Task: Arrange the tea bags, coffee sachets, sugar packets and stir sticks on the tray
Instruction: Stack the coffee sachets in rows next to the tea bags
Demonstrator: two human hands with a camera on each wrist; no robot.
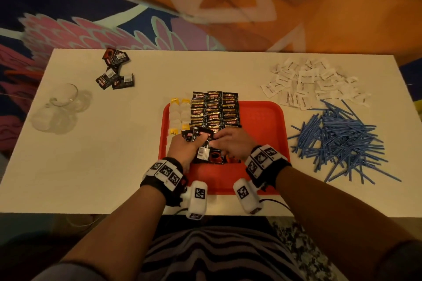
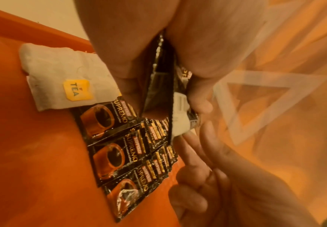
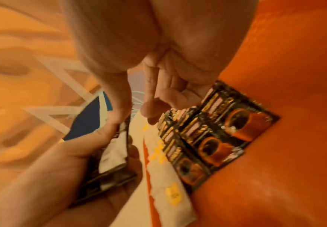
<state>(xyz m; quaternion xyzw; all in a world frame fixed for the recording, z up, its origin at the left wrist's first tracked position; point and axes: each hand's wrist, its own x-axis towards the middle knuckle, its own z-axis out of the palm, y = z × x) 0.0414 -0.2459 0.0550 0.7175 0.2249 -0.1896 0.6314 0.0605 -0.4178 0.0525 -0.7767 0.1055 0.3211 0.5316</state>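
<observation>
A red tray (image 1: 262,121) lies at the middle of the white table. Rows of black coffee sachets (image 1: 214,109) fill its centre-left, and a column of tea bags (image 1: 179,114) lines its left edge. Over the tray's near part, my left hand (image 1: 185,146) grips a small stack of coffee sachets (image 1: 198,136), which stands edge-on between thumb and fingers (image 2: 158,92). My right hand (image 1: 230,141) meets the stack from the right and pinches one sachet's edge (image 2: 180,122). White sugar packets (image 1: 312,82) and blue stir sticks (image 1: 340,141) lie in heaps on the table to the right.
A few loose coffee sachets (image 1: 115,73) lie at the table's back left. Clear glass cups (image 1: 59,107) stand near the left edge. The right half of the tray is bare red plastic. A patterned carpet lies beyond the table.
</observation>
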